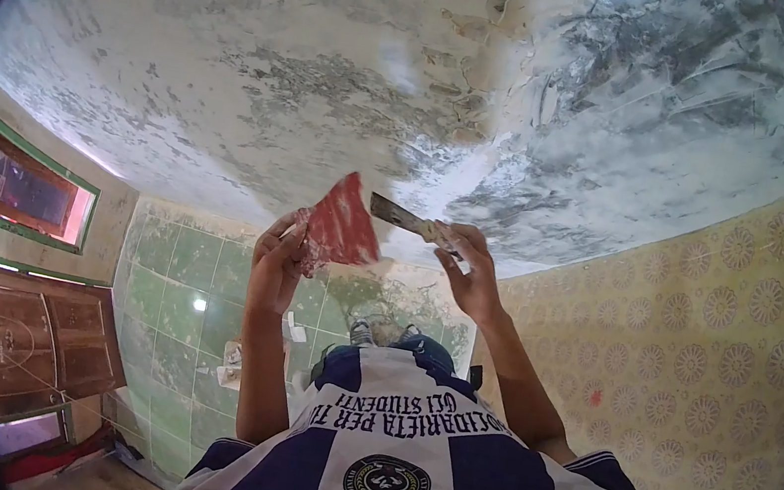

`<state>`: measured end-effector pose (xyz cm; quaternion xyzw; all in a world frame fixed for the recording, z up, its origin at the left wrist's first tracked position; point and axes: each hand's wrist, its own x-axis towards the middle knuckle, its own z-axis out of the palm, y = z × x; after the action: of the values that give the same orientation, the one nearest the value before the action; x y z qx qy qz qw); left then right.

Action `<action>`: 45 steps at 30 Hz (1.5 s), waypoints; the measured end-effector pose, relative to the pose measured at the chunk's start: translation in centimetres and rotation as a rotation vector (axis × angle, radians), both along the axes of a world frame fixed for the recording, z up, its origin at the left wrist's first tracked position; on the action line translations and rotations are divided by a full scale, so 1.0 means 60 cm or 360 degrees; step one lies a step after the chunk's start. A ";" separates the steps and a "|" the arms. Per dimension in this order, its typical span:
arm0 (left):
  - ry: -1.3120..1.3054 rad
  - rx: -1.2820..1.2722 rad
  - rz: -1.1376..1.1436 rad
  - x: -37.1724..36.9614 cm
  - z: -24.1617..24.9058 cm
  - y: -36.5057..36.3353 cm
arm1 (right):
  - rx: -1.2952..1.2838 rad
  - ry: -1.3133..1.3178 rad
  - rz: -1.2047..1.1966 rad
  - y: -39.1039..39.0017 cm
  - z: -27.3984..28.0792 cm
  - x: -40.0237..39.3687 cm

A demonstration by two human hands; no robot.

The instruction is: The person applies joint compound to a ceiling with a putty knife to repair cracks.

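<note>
My left hand [281, 248] grips a red spreader [346, 227] by its plaster-crusted end, its wide blade fanning out to the right and smeared with white. Facing it from the other side, my right hand [474, 275] is closed around the handle of a putty knife [398, 213]. The knife's flat metal blade points left, its tip close to the spreader's edge. Both tools are held up in front of the wall [328, 126], which carries white filler with grey, rough patches.
Below lies a green tiled floor [194, 262] stained with white, with small objects [232, 363] on it. Patterned yellowish tiles [667, 354] cover the right side. A wooden door [23, 339] and a green-framed window [16, 177] are at the left.
</note>
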<state>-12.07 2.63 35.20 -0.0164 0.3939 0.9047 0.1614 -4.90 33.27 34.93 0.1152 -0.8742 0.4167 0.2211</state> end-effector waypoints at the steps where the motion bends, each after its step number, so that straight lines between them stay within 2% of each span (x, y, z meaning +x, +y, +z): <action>1: -0.0020 0.0045 0.0031 0.001 0.008 -0.005 | 0.0112 0.0014 -0.0051 0.007 0.005 0.003; 3: -0.0044 0.0086 0.0072 0.006 0.022 -0.014 | 0.0252 -0.0025 -0.0085 0.015 0.008 0.015; 5: 0.0037 -0.0059 0.0166 0.014 0.029 -0.014 | -0.0131 -0.0308 -0.0189 0.017 -0.003 0.020; 6: 0.0035 -0.0064 0.0172 0.016 0.029 -0.011 | -0.0163 -0.0327 -0.0210 0.002 0.020 0.021; 7: 0.0034 -0.0087 0.0222 0.016 0.028 -0.006 | -0.0166 -0.0328 -0.0207 0.000 0.004 0.020; 9: 0.0039 -0.0112 0.0270 0.017 0.022 0.007 | -0.0668 -0.0547 -0.0163 -0.002 -0.038 0.023; 10: 0.0029 -0.0071 0.0288 0.017 0.013 0.013 | -0.1022 -0.0657 -0.0108 -0.025 -0.010 0.026; 11: 0.0018 -0.0030 0.0306 0.020 0.008 0.019 | -0.1026 -0.0655 -0.0105 -0.042 -0.002 0.026; 13: -0.0009 0.0031 0.0313 0.028 0.016 0.036 | -0.1413 -0.0659 -0.0080 -0.072 0.005 0.025; 15: -0.0087 0.0134 0.0163 0.031 0.020 0.052 | -0.1391 -0.0702 -0.0091 -0.088 0.004 0.022; 17: -0.0086 0.0219 0.0109 0.034 0.013 0.066 | -0.1454 -0.0875 0.0282 -0.090 -0.006 0.015; 21: -0.0138 0.0288 0.0068 0.045 0.035 0.100 | -0.1675 -0.1034 0.0268 -0.120 0.045 0.010; 23: -0.0166 0.0312 0.0042 0.050 0.034 0.114 | -0.1719 -0.1032 0.0225 -0.126 0.016 0.006; 25: -0.0172 0.0271 0.0023 0.056 0.045 0.128 | -0.1514 -0.0898 0.0204 -0.138 0.026 0.002; 26: -0.0187 0.0262 0.0024 0.059 0.047 0.134 | -0.1274 -0.0821 0.0186 -0.138 0.034 0.006; 27: -0.0204 0.0251 0.0028 0.062 0.048 0.138 | -0.1269 -0.0791 0.0172 -0.139 0.034 0.004; 30: -0.0183 0.0172 0.0003 0.071 0.044 0.143 | -0.1410 -0.0742 0.0170 -0.146 0.033 0.002; 34: -0.0072 0.0002 -0.0040 0.069 0.048 0.142 | -0.1377 -0.0645 0.0197 -0.141 0.033 0.007; 38: -0.0004 -0.0096 0.0041 0.066 0.069 0.157 | -0.1618 -0.0772 0.0204 -0.135 0.047 0.016; 40: 0.0016 -0.0340 -0.0014 0.069 0.064 0.154 | -0.1694 -0.0783 0.0226 -0.129 0.041 0.016; 44: 0.0066 -0.0352 -0.0015 0.072 0.040 0.153 | -0.1781 -0.0778 0.0275 -0.114 0.033 0.018; 45: 0.0022 -0.0224 0.0003 0.072 0.033 0.152 | -0.1789 -0.0761 0.0306 -0.112 0.034 0.019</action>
<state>-7.74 11.74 37.17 -0.0219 0.4576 0.8750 0.1564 -3.77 26.53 36.97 -0.0371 -0.5318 0.8460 0.0074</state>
